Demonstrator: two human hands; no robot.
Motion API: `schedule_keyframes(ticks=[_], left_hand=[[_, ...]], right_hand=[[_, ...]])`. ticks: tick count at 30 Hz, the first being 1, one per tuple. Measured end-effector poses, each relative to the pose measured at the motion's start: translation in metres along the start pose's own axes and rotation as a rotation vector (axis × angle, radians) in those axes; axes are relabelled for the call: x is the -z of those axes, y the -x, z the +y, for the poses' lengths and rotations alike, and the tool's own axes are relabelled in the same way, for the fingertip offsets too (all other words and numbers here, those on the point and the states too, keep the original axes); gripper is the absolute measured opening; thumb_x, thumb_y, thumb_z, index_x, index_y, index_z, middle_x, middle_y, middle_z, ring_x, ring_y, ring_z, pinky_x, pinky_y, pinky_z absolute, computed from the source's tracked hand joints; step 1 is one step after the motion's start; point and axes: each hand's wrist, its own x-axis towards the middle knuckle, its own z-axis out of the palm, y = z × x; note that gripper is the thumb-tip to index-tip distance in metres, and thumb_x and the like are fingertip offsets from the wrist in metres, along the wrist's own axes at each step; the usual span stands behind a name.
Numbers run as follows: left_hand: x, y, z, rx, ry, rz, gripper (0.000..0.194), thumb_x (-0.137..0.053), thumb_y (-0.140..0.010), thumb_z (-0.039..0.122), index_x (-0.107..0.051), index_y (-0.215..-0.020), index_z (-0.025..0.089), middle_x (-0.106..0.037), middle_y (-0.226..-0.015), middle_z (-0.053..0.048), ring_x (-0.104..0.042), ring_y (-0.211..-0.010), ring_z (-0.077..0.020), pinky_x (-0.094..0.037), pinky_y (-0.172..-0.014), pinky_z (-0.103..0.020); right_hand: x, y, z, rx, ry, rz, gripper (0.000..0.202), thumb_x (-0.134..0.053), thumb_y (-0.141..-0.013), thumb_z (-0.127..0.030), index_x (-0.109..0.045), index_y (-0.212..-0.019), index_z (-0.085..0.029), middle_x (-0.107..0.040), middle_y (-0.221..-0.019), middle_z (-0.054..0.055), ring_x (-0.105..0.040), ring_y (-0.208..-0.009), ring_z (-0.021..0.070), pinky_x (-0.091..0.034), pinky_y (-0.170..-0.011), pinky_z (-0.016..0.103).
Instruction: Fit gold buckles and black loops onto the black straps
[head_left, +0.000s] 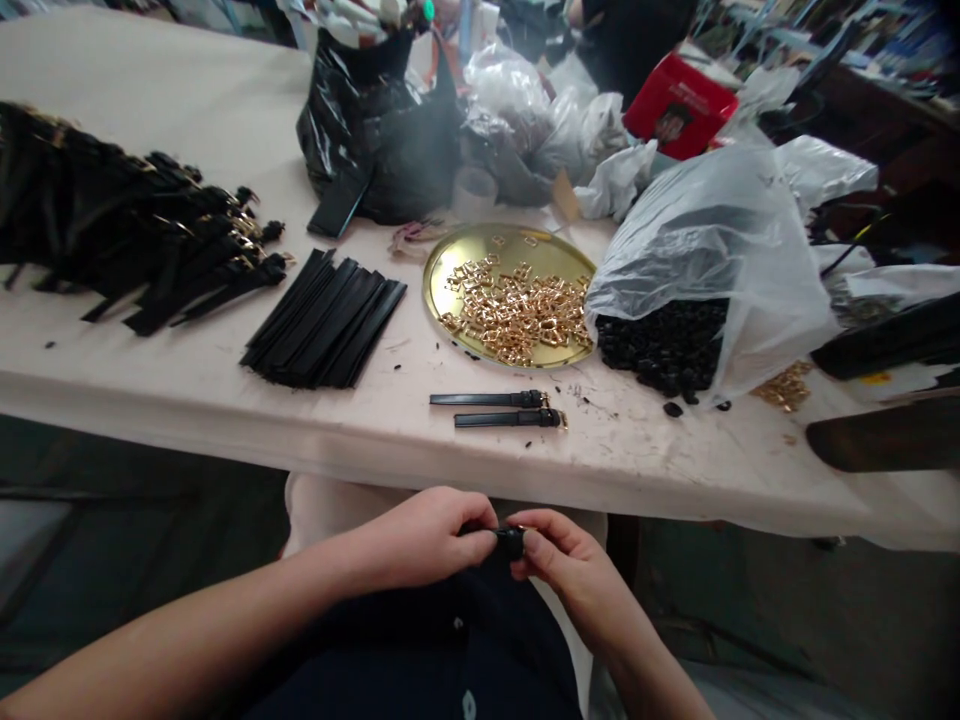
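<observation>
Above my lap, just off the table's front edge, a short black strap (511, 543) is held between both hands. My left hand (424, 535) pinches one end between thumb and fingers. The fingers of my right hand (562, 555) close on the other end, where a small glint of gold shows; most of the strap is hidden by the fingers. Beyond my hands, two black straps with gold buckles lie side by side on the table: a farther strap (484, 399) and a nearer strap (506, 420).
A round gold tray (465, 240) holds many gold buckles (525, 310). To its left lies a stack of flat black straps (322, 325), then a big heap of buckled straps (112, 220). On the right, a clear plastic bag (697, 230) spills small black loops (667, 345).
</observation>
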Motion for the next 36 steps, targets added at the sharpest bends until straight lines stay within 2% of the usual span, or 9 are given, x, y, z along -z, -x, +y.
schedule_keyframes(ticks=[6, 11, 14, 17, 19, 24, 29, 32, 36], left_hand=[[-0.007, -0.001, -0.011, 0.003, -0.104, -0.013, 0.02, -0.044, -0.079, 0.026, -0.063, -0.085, 0.02, -0.065, -0.079, -0.002, -0.058, -0.072, -0.016, -0.037, -0.061, -0.021], [-0.005, 0.0, -0.014, 0.01, -0.09, -0.082, 0.02, -0.045, -0.078, 0.024, -0.063, -0.085, 0.02, -0.065, -0.077, -0.002, -0.058, -0.07, -0.016, -0.038, -0.06, -0.02], [-0.004, -0.003, -0.013, 0.009, -0.092, -0.108, 0.019, -0.046, -0.078, 0.023, -0.063, -0.085, 0.019, -0.065, -0.077, -0.002, -0.058, -0.07, -0.016, -0.038, -0.06, -0.02], [-0.006, -0.006, -0.012, 0.011, -0.107, -0.109, 0.019, -0.046, -0.077, 0.024, -0.064, -0.083, 0.018, -0.065, -0.077, -0.002, -0.058, -0.07, -0.0164, -0.038, -0.06, -0.021], [-0.006, -0.006, -0.013, 0.024, -0.096, -0.111, 0.02, -0.046, -0.078, 0.024, -0.064, -0.081, 0.018, -0.065, -0.076, -0.003, -0.058, -0.07, -0.0163, -0.038, -0.06, -0.021], [0.004, -0.002, -0.024, 0.081, 0.105, -0.153, 0.034, -0.053, -0.076, 0.031, -0.057, -0.109, 0.021, -0.064, -0.1, -0.003, -0.058, -0.088, -0.0177, -0.042, -0.074, -0.023], [0.004, 0.0, -0.038, 0.269, 0.438, -0.323, 0.022, -0.053, -0.074, 0.028, -0.059, -0.092, 0.017, -0.065, -0.078, -0.002, -0.061, -0.071, -0.0151, -0.045, -0.062, -0.023], [-0.006, -0.001, -0.041, 0.321, 0.546, -0.304, 0.02, -0.057, -0.07, 0.027, -0.058, -0.087, 0.016, -0.063, -0.07, 0.0, -0.061, -0.067, -0.0142, -0.045, -0.059, -0.022], [-0.016, 0.0, -0.039, 0.32, 0.51, -0.271, 0.02, -0.058, -0.07, 0.027, -0.057, -0.085, 0.016, -0.062, -0.069, 0.0, -0.061, -0.066, -0.0148, -0.044, -0.057, -0.022]], right_hand=[[-0.004, -0.001, 0.003, 0.211, 0.38, 0.055, 0.017, -0.056, -0.078, -0.033, -0.067, -0.084, -0.023, -0.056, -0.074, 0.0, -0.056, -0.058, 0.0121, -0.046, -0.057, 0.025], [0.005, -0.001, 0.002, 0.031, 0.302, -0.112, 0.021, -0.052, -0.08, -0.036, -0.063, -0.09, -0.021, -0.06, -0.076, 0.001, -0.056, -0.061, 0.0131, -0.046, -0.06, 0.027], [0.005, -0.005, 0.003, 0.044, 0.276, -0.178, 0.025, -0.059, -0.074, -0.038, -0.061, -0.093, -0.021, -0.06, -0.084, 0.002, -0.055, -0.073, 0.0161, -0.044, -0.065, 0.028], [-0.003, -0.01, 0.005, 0.102, 0.331, -0.125, 0.02, -0.066, -0.067, -0.03, -0.058, -0.081, -0.02, -0.057, -0.075, -0.001, -0.051, -0.068, 0.0144, -0.04, -0.061, 0.025], [-0.008, -0.012, 0.006, 0.102, 0.374, -0.076, 0.011, -0.062, -0.068, -0.024, -0.055, -0.075, -0.02, -0.055, -0.07, -0.003, -0.05, -0.065, 0.0134, -0.039, -0.06, 0.025], [-0.011, -0.008, 0.009, 0.112, 0.388, 0.033, 0.006, -0.056, -0.072, -0.023, -0.057, -0.077, -0.02, -0.057, -0.07, -0.001, -0.051, -0.063, 0.014, -0.039, -0.059, 0.025], [-0.013, -0.002, 0.021, 0.089, 0.342, 0.093, 0.008, -0.057, -0.072, -0.028, -0.057, -0.073, -0.02, -0.055, -0.065, -0.001, -0.049, -0.06, 0.0142, -0.037, -0.054, 0.024], [-0.018, 0.0, 0.028, 0.054, 0.309, 0.087, 0.01, -0.058, -0.071, -0.03, -0.057, -0.073, -0.02, -0.054, -0.061, -0.002, -0.047, -0.057, 0.0132, -0.036, -0.053, 0.024], [-0.023, 0.004, 0.035, 0.079, 0.312, 0.089, 0.01, -0.058, -0.072, -0.03, -0.057, -0.072, -0.02, -0.055, -0.063, -0.002, -0.048, -0.058, 0.0131, -0.035, -0.053, 0.024]])
